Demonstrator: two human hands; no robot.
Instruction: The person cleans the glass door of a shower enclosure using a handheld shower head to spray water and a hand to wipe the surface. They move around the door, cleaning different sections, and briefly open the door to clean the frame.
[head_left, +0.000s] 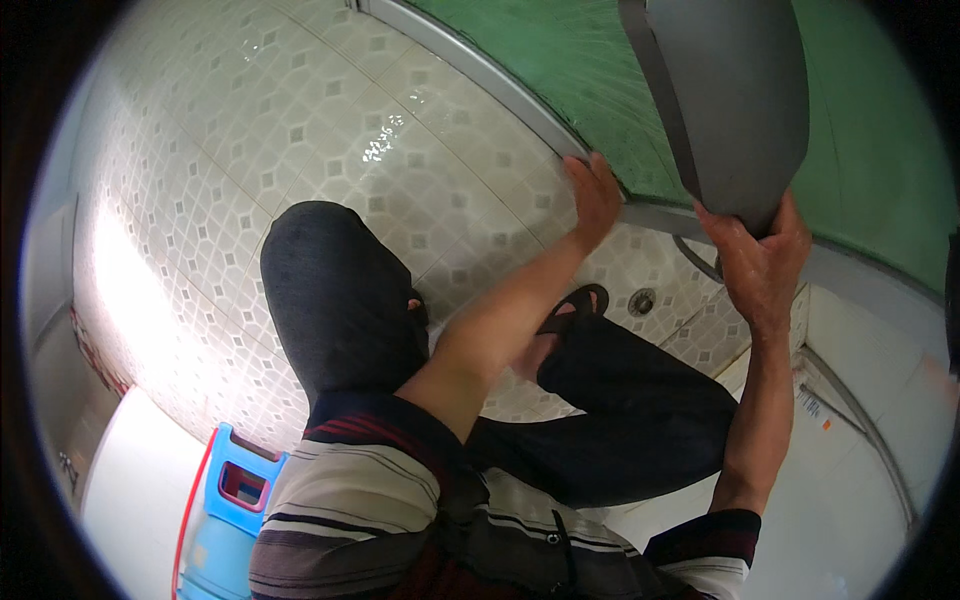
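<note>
At the upper right stands a green door panel (530,70), wet and streaked, edged below by a grey metal rail (480,80). My left hand (596,203) reaches across and grips this rail, its fingertips on the green side. My right hand (757,255) is wrapped round the lower end of a long dark grey upright piece (740,110), thumb on one side and fingers on the other. The upright stands in front of the green panel; its top runs out of view. Exactly how it joins the door cannot be seen.
Wet patterned floor tiles (390,160) lie below, with a round floor drain (642,301) near my sandalled foot (575,308). A blue plastic stool (235,500) stands at the lower left beside a white rounded fixture (130,490). A grey hose (870,420) hangs at the right.
</note>
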